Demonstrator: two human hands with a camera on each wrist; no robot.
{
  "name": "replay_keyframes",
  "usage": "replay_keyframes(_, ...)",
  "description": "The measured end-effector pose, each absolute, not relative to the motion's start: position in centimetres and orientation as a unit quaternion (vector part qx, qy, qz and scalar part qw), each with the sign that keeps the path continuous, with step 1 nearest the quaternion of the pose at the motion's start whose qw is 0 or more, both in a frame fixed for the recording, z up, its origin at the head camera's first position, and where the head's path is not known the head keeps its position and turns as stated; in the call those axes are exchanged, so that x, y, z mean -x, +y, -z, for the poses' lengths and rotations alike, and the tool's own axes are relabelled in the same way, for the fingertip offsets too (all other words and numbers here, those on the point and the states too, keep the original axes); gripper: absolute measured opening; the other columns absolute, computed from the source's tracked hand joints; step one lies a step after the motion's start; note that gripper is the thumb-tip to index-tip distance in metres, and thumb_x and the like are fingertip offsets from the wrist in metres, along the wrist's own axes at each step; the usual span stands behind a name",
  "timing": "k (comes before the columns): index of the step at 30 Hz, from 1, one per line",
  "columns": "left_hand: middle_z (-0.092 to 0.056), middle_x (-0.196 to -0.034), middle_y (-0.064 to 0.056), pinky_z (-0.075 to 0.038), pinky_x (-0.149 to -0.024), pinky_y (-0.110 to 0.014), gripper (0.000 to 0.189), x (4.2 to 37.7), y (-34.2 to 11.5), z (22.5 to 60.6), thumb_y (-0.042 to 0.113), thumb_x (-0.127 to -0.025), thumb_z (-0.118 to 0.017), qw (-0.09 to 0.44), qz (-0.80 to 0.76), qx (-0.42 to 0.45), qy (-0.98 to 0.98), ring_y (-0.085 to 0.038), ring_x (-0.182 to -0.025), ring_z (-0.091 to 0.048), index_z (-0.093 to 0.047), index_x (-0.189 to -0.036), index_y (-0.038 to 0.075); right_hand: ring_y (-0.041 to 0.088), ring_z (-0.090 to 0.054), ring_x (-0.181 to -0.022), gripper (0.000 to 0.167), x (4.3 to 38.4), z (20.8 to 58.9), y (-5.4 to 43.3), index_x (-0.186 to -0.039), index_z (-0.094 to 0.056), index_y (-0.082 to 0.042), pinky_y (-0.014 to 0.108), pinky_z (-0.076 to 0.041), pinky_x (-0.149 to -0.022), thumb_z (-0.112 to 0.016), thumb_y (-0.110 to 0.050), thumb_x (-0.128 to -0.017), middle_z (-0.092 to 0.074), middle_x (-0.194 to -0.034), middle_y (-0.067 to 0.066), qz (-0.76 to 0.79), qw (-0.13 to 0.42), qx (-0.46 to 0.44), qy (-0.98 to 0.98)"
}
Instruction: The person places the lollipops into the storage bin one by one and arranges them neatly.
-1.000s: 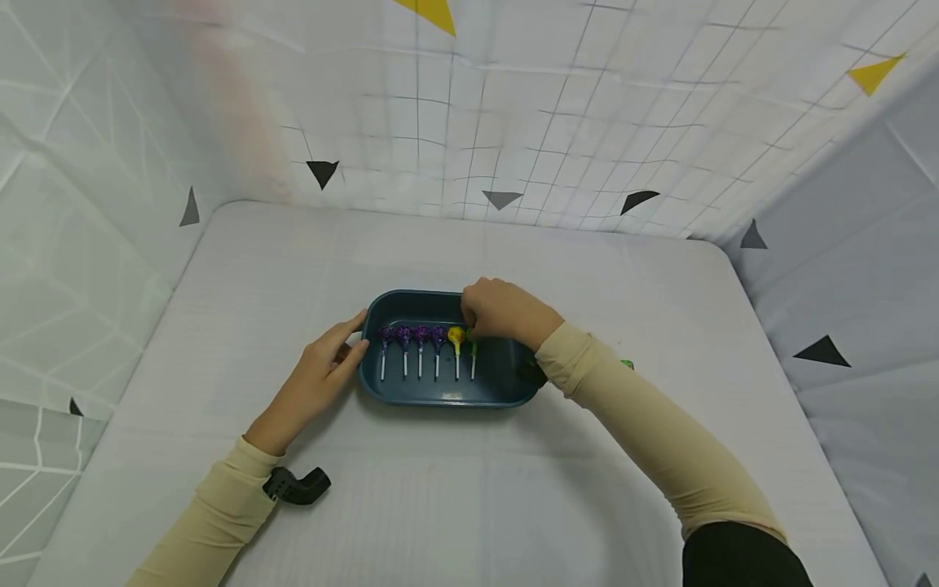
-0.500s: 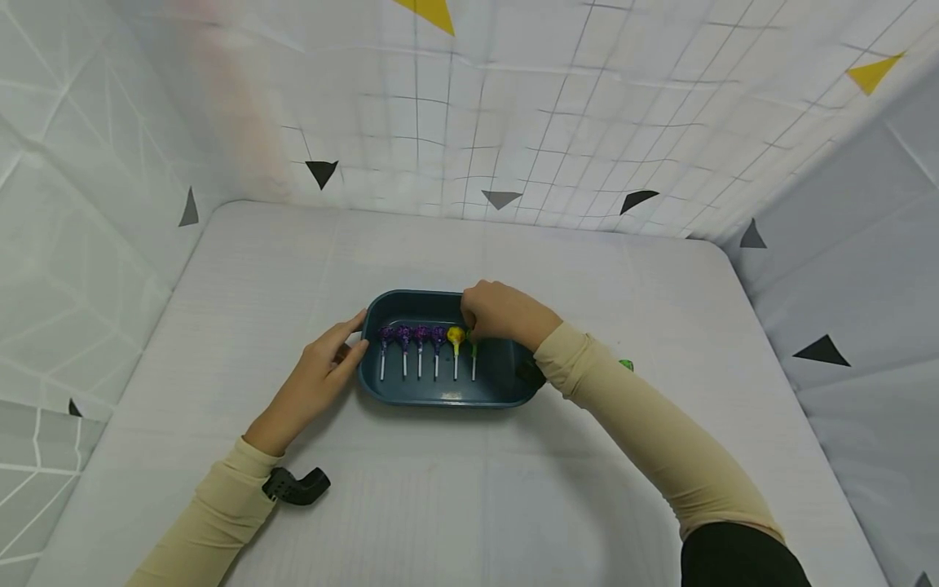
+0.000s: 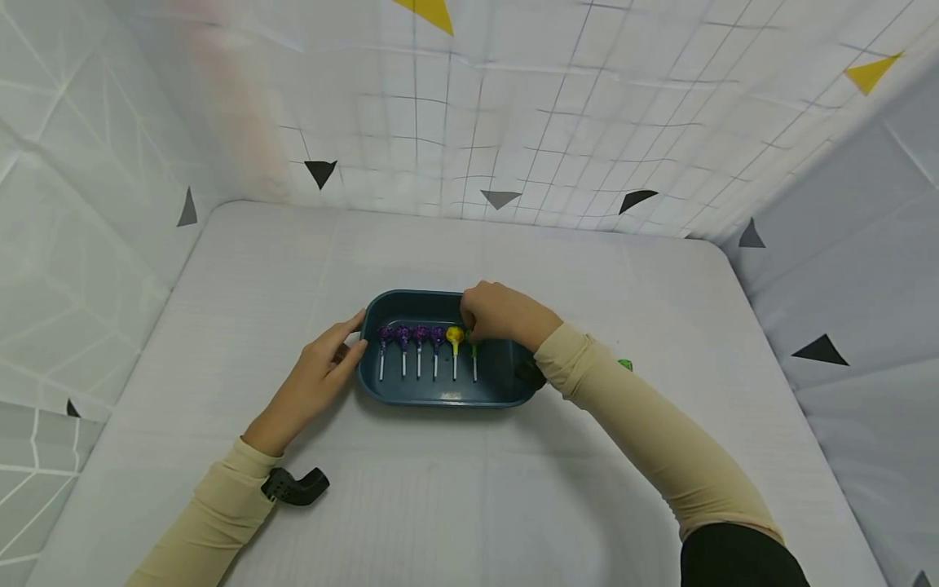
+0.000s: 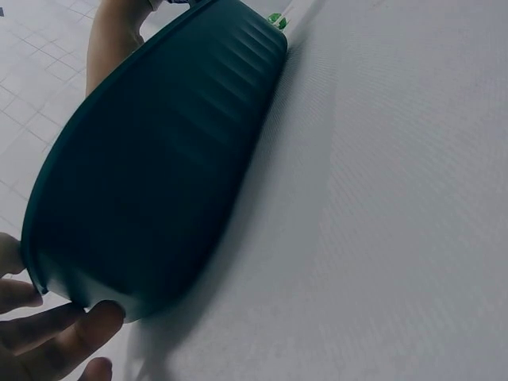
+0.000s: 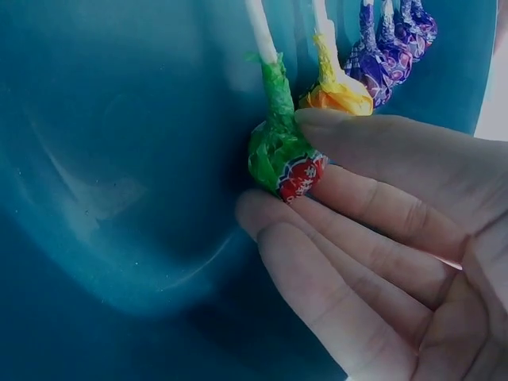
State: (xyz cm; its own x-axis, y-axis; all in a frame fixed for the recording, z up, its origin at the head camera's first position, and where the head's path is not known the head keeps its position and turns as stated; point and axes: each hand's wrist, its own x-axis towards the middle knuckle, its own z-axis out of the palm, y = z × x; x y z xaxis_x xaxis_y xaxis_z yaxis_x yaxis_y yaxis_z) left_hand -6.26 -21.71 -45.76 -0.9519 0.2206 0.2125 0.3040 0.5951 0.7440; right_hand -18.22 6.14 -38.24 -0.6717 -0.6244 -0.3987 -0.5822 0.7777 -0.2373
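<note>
My right hand (image 3: 506, 314) reaches over the far rim of a dark blue tray (image 3: 449, 403). It pinches the head of a green-wrapped lollipop (image 5: 278, 155) between thumb and fingers, close to the tray's floor. Left of it, a yellow lollipop (image 3: 455, 336) and several purple lollipops (image 3: 421, 334) lie in a row, heads away from me, white sticks toward me. At the tray's left end rests my left hand (image 3: 319, 367); its fingers (image 4: 101, 321) touch the outer wall and rim, spread and loosely bent.
Another green lollipop (image 4: 276, 20) lies on the white table outside the tray, mostly hidden by my right forearm in the head view. A black band device (image 3: 297, 487) is on my left wrist. White cloth walls (image 3: 499, 122) stand around the table.
The green lollipop's stick has shifted slightly right and now points more straight toward me. My right hand keeps its pinch, and my left hand stays at the tray's end.
</note>
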Motion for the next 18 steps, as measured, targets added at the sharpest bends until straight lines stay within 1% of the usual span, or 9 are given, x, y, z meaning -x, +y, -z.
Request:
replay_keyframes(3,-0.062,-0.141,-0.021,-0.056,-0.082,-0.042,0.052,6.18,-21.7,45.63,0.015,-0.109,-0.054,0.049,0.425,0.148,-0.892,-0.023,-0.09,-0.068,-0.041,-0.157,0.001,0.017,-0.069,-0.079,0.01,18.24,38.22,6.15,-0.09,-0.079,-0.007,0.034,-0.06,-0.075,-0.083,-0.016,-0.087,-0.077,-0.09,0.005,0.043,0.235,0.33,0.913)
replay_keyframes(13,-0.064,-0.137,-0.02,-0.056,-0.082,-0.044,0.052,6.24,-21.65,45.66,0.017,-0.109,-0.053,0.046,0.422,0.144,-0.894,-0.023,-0.09,-0.067,-0.041,-0.157,0.002,0.017,-0.07,-0.08,0.013,18.29,38.08,6.3,-0.093,-0.08,-0.007,0.034,-0.061,-0.076,-0.083,-0.017,-0.088,-0.078,-0.092,0.006,0.044,0.233,0.327,0.915)
replay_keyframes(18,-0.064,-0.136,-0.019,-0.055,-0.082,-0.042,0.052,6.16,-21.62,45.56,0.017,-0.109,-0.053,0.045,0.422,0.144,-0.894,-0.022,-0.09,-0.067,-0.041,-0.158,0.002,0.017,-0.07,-0.082,0.013,18.21,37.81,6.54,-0.094,-0.079,-0.007,0.034,-0.06,-0.077,-0.083,-0.018,-0.087,-0.078,-0.093,0.005,0.057,0.235,0.321,0.916)
